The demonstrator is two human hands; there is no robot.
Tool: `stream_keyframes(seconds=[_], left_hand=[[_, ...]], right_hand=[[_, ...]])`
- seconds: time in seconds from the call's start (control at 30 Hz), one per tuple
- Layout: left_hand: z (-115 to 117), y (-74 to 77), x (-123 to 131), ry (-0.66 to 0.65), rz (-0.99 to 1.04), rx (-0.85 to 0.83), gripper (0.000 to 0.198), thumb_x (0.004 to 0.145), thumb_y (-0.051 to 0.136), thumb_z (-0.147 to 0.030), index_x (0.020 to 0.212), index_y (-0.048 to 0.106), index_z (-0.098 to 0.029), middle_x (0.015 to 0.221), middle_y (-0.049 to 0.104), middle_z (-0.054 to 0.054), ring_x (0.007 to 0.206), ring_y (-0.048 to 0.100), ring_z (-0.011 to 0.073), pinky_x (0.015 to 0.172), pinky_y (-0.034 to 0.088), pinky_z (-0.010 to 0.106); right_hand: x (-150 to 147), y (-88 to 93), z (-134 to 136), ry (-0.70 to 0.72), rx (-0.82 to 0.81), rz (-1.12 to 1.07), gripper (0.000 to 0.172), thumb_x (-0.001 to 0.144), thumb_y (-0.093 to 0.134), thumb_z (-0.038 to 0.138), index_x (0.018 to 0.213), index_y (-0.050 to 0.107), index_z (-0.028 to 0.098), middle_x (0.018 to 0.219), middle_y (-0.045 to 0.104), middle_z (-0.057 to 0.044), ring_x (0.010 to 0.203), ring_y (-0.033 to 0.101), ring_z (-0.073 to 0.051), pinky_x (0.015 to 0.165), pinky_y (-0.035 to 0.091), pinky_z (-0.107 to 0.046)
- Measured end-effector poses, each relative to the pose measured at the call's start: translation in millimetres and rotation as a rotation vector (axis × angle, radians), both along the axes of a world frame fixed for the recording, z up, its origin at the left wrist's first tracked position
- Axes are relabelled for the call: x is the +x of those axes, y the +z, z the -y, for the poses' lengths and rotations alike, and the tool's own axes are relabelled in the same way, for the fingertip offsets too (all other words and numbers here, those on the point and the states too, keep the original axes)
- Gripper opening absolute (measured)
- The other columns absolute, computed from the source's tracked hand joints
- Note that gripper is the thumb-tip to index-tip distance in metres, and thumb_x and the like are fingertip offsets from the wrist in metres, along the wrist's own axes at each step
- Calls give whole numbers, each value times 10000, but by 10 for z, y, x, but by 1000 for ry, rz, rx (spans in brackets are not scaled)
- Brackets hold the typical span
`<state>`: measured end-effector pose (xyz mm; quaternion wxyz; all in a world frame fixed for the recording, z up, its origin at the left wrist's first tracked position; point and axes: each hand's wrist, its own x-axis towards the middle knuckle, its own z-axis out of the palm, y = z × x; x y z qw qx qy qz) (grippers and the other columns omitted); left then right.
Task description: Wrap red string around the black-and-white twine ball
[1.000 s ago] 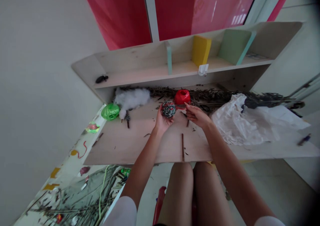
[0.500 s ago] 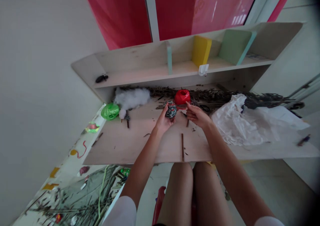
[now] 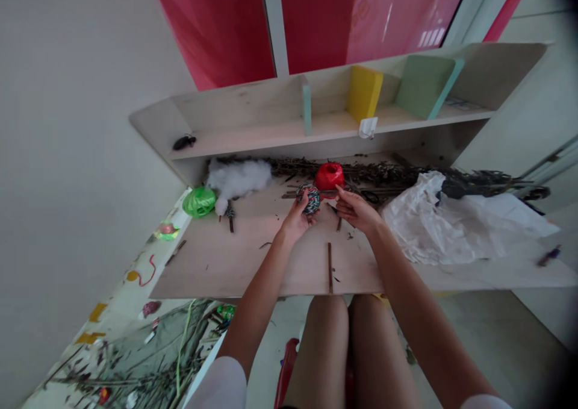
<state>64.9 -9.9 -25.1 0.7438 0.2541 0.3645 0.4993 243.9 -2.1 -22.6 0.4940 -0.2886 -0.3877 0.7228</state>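
My left hand (image 3: 298, 219) is wrapped round a ball of multicoloured yarn (image 3: 310, 199), mostly dark and white with red flecks, and lifts it over the desk. Just to its right, my right hand (image 3: 356, 209) is closed, thumb and forefinger pinched together. Whatever lies in that pinch is too small to make out. Behind the two hands sits a roll of red plastic twine (image 3: 329, 176). A short brown stick (image 3: 330, 267) lies nearer the desk's front edge, below the hands. Another short stick (image 3: 339, 223) is partly hidden beside my right hand.
White stuffing (image 3: 241, 177) and a roll of green twine (image 3: 199, 202) sit at the left. Dry twigs (image 3: 383, 173) line the back under a shelf (image 3: 253, 137). A crumpled white plastic bag (image 3: 419, 228) covers part of the right side. More branches (image 3: 135, 367) lie at lower left.
The yarn ball has turned slightly in my left hand. Both hands stay in nearly the same place, and the things on the desk have not moved.
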Motion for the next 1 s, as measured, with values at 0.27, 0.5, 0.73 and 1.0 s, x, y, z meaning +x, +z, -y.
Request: stream_keyframes(seconds=[0.27, 0.5, 0.73, 1.0], left_hand=[[45, 26, 57, 3, -165, 38, 622, 587, 811, -339, 1151, 565, -246, 794, 673, -11, 549, 603, 92, 430, 346, 167], [40, 9, 56, -18, -149, 34, 644, 646, 761, -378, 1240, 546, -252, 885, 697, 23, 579, 626, 103, 447, 370, 172], [27, -17, 20, -129, -83, 65, 647, 754, 645, -451, 1352, 443, -312, 1055, 699, 55, 696, 685, 144, 546, 443, 192], [41, 7, 80, -66, -255, 6, 642, 669, 727, -479, 1225, 556, -206, 868, 717, 67, 600, 656, 130, 552, 480, 211]], right_hand=[[35, 17, -16, -24, -16, -108, 336, 693, 760, 397, 707, 495, 191, 479, 222, 109, 369, 140, -21, 299, 146, -129], [19, 18, -16, -25, -27, -125, 325, 701, 755, 371, 698, 481, 196, 479, 246, 106, 356, 154, -19, 293, 145, -128], [9, -33, -42, -23, -50, -105, 327, 675, 774, 372, 686, 509, 180, 468, 237, 108, 370, 136, -19, 294, 119, -132], [31, 36, -5, -70, 33, -155, 318, 735, 723, 405, 676, 491, 195, 496, 193, 95, 387, 116, -37, 308, 146, -146]])
